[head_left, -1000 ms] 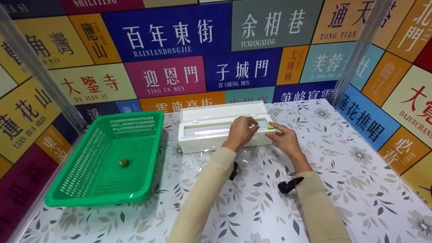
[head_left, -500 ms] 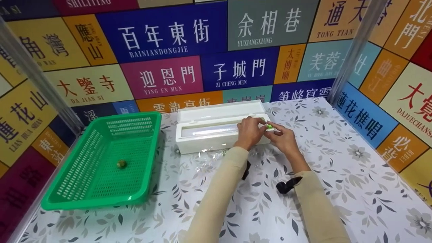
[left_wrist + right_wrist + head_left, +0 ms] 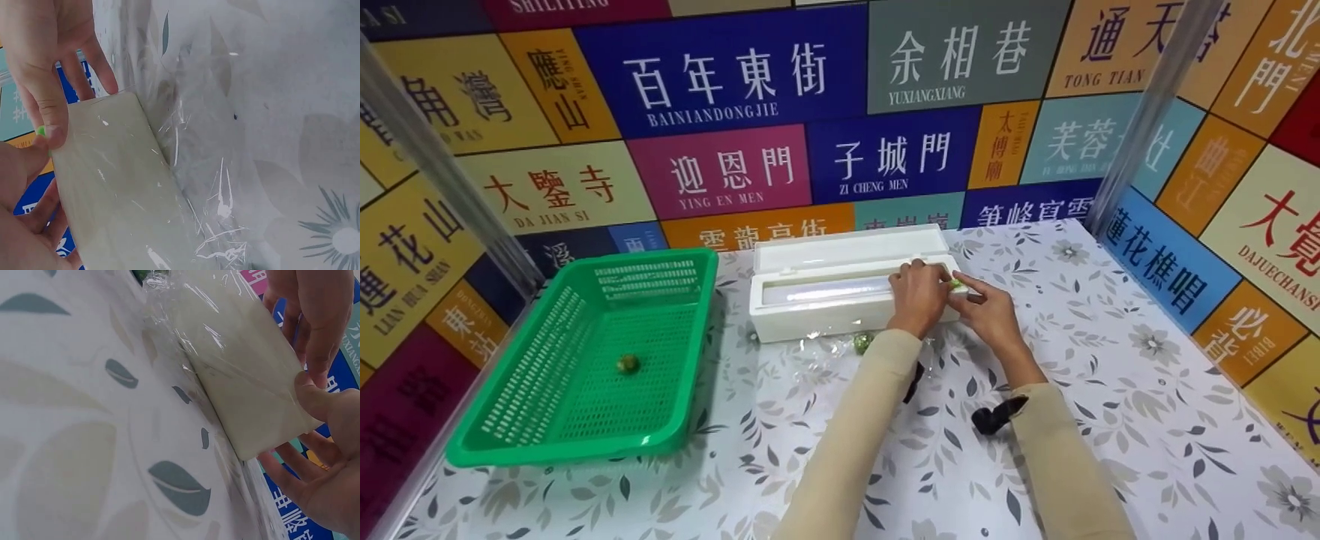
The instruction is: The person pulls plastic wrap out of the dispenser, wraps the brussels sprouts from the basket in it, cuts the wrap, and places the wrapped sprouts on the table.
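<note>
Hanging in front, clear crinkled plastic film (image 3: 819,351) meets the white leaf-patterned tablecloth (image 3: 1102,360) near a small round green thing (image 3: 862,343). Beyond, a long white plastic box (image 3: 825,321) lies crosswise ahead, long axis left to right. The right hand (image 3: 988,311), nearer its right end, grips that corner; just left, the left hand (image 3: 920,298) bends by a bright-green slider (image 3: 956,284), whether pinching it I cannot tell. Behind rises the white lid (image 3: 851,247).

The box (image 3: 817,321) looks smooth plastic, the film (image 3: 223,211) glossy, the basket (image 3: 574,448) shiny plastic.
</note>
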`<state>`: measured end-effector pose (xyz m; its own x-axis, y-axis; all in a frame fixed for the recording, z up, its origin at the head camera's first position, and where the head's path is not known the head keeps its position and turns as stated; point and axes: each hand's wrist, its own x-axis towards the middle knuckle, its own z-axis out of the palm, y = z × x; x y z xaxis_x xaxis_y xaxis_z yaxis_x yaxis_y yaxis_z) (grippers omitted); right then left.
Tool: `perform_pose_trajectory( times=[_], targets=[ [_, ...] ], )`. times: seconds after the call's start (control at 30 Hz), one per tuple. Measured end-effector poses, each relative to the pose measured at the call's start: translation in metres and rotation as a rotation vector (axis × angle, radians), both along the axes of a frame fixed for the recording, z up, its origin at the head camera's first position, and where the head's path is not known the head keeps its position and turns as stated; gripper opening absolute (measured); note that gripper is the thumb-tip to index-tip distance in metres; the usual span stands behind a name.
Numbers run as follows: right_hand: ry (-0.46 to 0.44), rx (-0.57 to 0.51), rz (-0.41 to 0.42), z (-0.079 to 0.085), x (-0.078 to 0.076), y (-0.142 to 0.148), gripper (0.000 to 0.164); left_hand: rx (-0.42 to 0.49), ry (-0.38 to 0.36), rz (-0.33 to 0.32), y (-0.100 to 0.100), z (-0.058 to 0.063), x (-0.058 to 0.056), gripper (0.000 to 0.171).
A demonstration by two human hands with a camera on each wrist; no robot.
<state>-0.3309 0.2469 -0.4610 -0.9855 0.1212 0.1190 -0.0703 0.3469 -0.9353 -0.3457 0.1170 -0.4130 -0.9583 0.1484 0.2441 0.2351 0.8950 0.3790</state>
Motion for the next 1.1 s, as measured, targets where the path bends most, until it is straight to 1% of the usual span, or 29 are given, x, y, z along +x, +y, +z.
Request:
perform_pose_trajectory(
  times=[0.13, 0.33, 0.5, 0.6, 0.67, 0.77, 0.87, 0.97, 1.1],
  targets=[
    [0.03, 0.052, -0.006, 0.001, 0.0, 0.0, 0.047, -0.046, -0.006, -0.007, -0.001, 0.002, 0.001, 0.018],
    [0.057, 0.121, -0.048, 0.004, -0.001, -0.005, 0.045, -0.101, -0.011, -0.02, -0.003, 0.004, -0.001, 0.018],
    [0.061, 0.126, -0.068, 0.004, 0.0, -0.005, 0.046, -0.112, -0.014, -0.048, -0.004, 0.006, -0.002, 0.018],
    [0.061, 0.113, -0.071, 0.004, 0.001, -0.004, 0.047, -0.12, -0.008, -0.077, -0.006, 0.007, -0.002, 0.018],
    [0.064, 0.111, -0.063, 0.004, 0.002, -0.005, 0.048, -0.126, 0.008, -0.1, -0.01, 0.007, -0.002, 0.017],
    [0.067, 0.117, -0.059, 0.004, 0.002, -0.005, 0.047, -0.108, 0.019, -0.144, -0.02, 0.009, -0.004, 0.016],
    [0.058, 0.132, -0.062, 0.003, 0.002, -0.003, 0.046, -0.085, 0.004, -0.181, -0.032, 0.009, -0.005, 0.016],
    [0.055, 0.135, -0.072, 0.003, 0.002, -0.002, 0.045, -0.102, -0.005, -0.187, -0.043, 0.008, -0.004, 0.017],
    [0.056, 0.114, -0.072, 0.002, 0.002, -0.004, 0.045, -0.149, -0.01, -0.158, -0.054, 0.008, -0.002, 0.019]
  ],
)
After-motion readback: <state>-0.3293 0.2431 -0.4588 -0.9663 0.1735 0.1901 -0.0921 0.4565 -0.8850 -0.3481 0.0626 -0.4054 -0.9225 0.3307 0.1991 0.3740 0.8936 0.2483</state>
